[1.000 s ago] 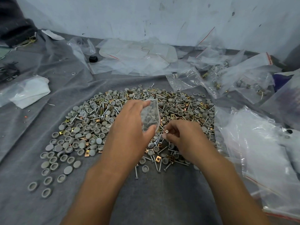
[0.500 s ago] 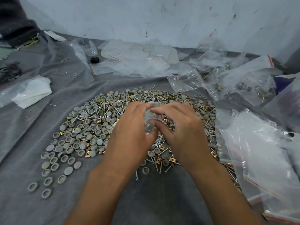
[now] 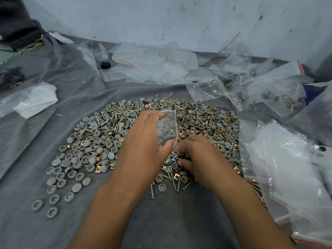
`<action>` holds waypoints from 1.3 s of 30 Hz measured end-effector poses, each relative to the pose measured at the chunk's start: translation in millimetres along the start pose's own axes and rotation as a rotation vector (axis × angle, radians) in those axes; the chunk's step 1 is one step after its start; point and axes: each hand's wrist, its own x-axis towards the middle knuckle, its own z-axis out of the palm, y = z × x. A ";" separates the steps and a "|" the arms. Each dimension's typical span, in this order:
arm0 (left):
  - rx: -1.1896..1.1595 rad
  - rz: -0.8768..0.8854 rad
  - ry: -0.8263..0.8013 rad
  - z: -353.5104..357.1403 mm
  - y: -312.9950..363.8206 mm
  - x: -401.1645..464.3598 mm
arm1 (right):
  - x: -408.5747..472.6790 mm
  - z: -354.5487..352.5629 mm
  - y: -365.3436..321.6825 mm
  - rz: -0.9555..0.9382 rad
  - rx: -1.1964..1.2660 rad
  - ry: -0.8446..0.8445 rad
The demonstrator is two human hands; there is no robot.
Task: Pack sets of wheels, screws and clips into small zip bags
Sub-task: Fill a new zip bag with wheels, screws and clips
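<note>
R hand (image 3: 199, 159) has dropped from the bag (image 3: 168, 129) since 0.5 s ago, now down on the near edge of the pile (image 3: 111, 133), fingers curled among screws (image 3: 173, 181) and wheels (image 3: 161, 187); can't tell if it has hold of any. L hand (image 3: 143, 141) still holds the bag up over the pile, thumb and fingers pinching its sides, screws visible inside. Pile of wheels, screws, clips (image 3: 176, 176) lies on grey cloth (image 3: 170, 218). Filled bags (image 3: 269, 90) far R, empty ones (image 3: 152, 65) by the wall.
</note>
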 end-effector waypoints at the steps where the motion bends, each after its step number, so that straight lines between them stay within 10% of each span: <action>1: 0.001 0.001 0.000 -0.3 0.1 0.0 | 0.3 0.2 -0.4 -0.014 -0.022 0.032; 39: -0.012 -0.014 0.004 -3.2 2.1 -0.8 | -3.7 -1.7 0.3 0.075 -0.179 0.123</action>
